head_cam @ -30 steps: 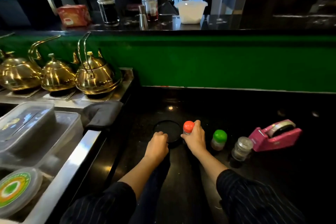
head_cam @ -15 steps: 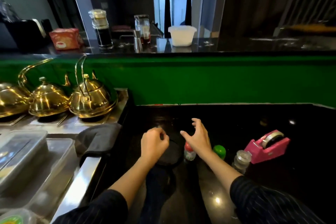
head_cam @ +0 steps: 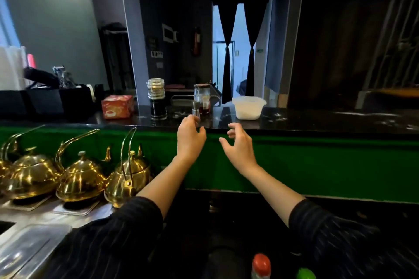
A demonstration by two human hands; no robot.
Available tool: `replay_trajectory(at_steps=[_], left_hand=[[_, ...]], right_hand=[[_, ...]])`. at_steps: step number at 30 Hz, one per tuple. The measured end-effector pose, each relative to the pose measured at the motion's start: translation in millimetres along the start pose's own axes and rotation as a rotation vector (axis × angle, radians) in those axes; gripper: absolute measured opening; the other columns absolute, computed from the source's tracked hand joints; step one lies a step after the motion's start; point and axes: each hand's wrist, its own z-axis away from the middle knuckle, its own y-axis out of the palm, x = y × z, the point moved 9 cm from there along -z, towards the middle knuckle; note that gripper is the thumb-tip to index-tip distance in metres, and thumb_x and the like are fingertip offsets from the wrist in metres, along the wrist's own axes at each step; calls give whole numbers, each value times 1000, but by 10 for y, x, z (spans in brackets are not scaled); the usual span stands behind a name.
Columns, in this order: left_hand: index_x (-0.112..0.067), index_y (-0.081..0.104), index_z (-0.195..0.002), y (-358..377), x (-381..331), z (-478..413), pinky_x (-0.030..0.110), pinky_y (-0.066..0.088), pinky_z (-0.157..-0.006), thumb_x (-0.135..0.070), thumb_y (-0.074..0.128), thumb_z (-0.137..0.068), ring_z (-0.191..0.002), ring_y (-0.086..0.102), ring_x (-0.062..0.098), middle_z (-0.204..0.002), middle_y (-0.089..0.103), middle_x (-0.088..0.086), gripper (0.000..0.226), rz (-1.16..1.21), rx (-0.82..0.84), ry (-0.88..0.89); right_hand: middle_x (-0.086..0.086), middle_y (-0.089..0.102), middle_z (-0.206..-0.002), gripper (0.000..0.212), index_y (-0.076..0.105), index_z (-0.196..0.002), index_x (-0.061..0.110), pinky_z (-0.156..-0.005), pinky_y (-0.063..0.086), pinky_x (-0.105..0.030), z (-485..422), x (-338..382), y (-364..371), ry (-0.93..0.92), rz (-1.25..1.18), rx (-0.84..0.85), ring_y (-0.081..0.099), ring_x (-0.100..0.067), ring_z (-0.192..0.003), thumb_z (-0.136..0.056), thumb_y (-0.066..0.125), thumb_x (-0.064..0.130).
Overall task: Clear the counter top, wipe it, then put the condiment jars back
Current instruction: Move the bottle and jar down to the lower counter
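My left hand point(head_cam: 190, 138) is raised to the upper black counter point(head_cam: 317, 121). Its thumb and forefinger sit on either side of the base of a small steel shaker point(head_cam: 196, 107); I cannot tell whether they touch it. My right hand point(head_cam: 240, 144) hovers open with fingers spread, just below the counter edge, in front of a white plastic tub point(head_cam: 248, 107). A tall jar of dark sauce point(head_cam: 157, 99) and a jar of red sauce point(head_cam: 202, 99) stand on that counter. On the lower counter, at the bottom edge, are a red-capped bottle point(head_cam: 260, 266) and a green-capped one point(head_cam: 306, 274).
A red tissue box point(head_cam: 116, 106) and black bins point(head_cam: 56, 99) stand on the upper counter at left. Three brass kettles point(head_cam: 81, 179) sit on a steel shelf at lower left, beside a clear lidded tray point(head_cam: 29, 249). A green panel point(head_cam: 317, 165) fronts the upper counter.
Both hands have left the lower counter and risen to the upper counter's edge. My right hand let go of the red-capped bottle. The view has tilted upward.
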Motion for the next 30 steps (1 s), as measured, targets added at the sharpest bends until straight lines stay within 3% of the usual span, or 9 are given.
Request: replay_trajectory(at_steps=[5, 9, 11, 13, 18, 23, 27, 30], left_hand=[[0, 48, -119, 79, 178, -612, 32, 43, -90, -14, 67, -84, -110, 53, 29, -122, 51, 17, 41, 10, 12, -182], [1, 44, -122, 312, 361, -929, 32, 44, -86, -19, 75, -79, -113, 53, 30, -123, 52, 17, 56, -13, 93, -254], [-1, 49, -117, 442, 453, -1053, 29, 43, -78, -20, 76, -78, -105, 56, 25, -117, 57, 14, 52, -26, 145, -255], [-1, 55, -110, 517, 537, -1123, 26, 41, -71, -17, 74, -79, -96, 58, 20, -107, 62, 12, 39, -1, 152, -255], [-3, 61, -103, 549, 715, -1202, 24, 40, -69, -12, 69, -81, -84, 58, 17, -96, 64, 9, 25, 37, 64, -224], [-5, 63, -104, 549, 759, -1224, 17, 38, -65, -15, 71, -82, -80, 55, 10, -93, 61, 2, 25, 66, 20, -175], [-6, 63, -105, 542, 778, -1224, 8, 36, -57, -16, 72, -82, -78, 55, 7, -92, 61, 0, 26, 126, 7, -170], [-10, 63, -103, 500, 781, -1203, 8, 39, -58, -16, 72, -82, -72, 56, 2, -87, 63, -3, 24, 200, 10, -178]], right_hand=[[-14, 55, -124, 49, 46, -129, 3, -86, 36, -23, -818, 197, 159, -36, -9, 27, 52, -25, -115, -88, 66, 21], [-15, 46, -136, 52, 39, -133, 2, -82, 32, -26, -1391, 37, 460, 116, 5, 96, 46, -29, -122, -91, 62, 23], [-17, 43, -138, 57, 36, -135, 1, -84, 36, -29, -1620, -55, 652, 152, -8, 132, 45, -31, -124, -90, 64, 22], [-18, 39, -144, 72, 28, -141, 0, -96, 40, -35, -1809, -170, 825, 195, -41, 160, 42, -33, -130, -86, 69, 23], [-19, 30, -151, 104, 10, -150, 1, -107, 38, -41, -2149, -333, 1162, 274, -75, 218, 33, -34, -137, -77, 79, 31], [-20, 39, -143, 92, 18, -145, 1, -86, 42, -32, -2300, -325, 1344, 320, -148, 209, 44, -34, -129, -78, 78, 23], [-18, 42, -142, 92, 23, -146, 1, -92, 44, -35, -2295, -354, 1410, 347, -182, 179, 45, -33, -129, -76, 79, 20], [-16, 46, -137, 81, 33, -139, 5, -83, 44, -32, -2269, -360, 1391, 336, -215, 150, 48, -31, -124, -74, 79, 19]])
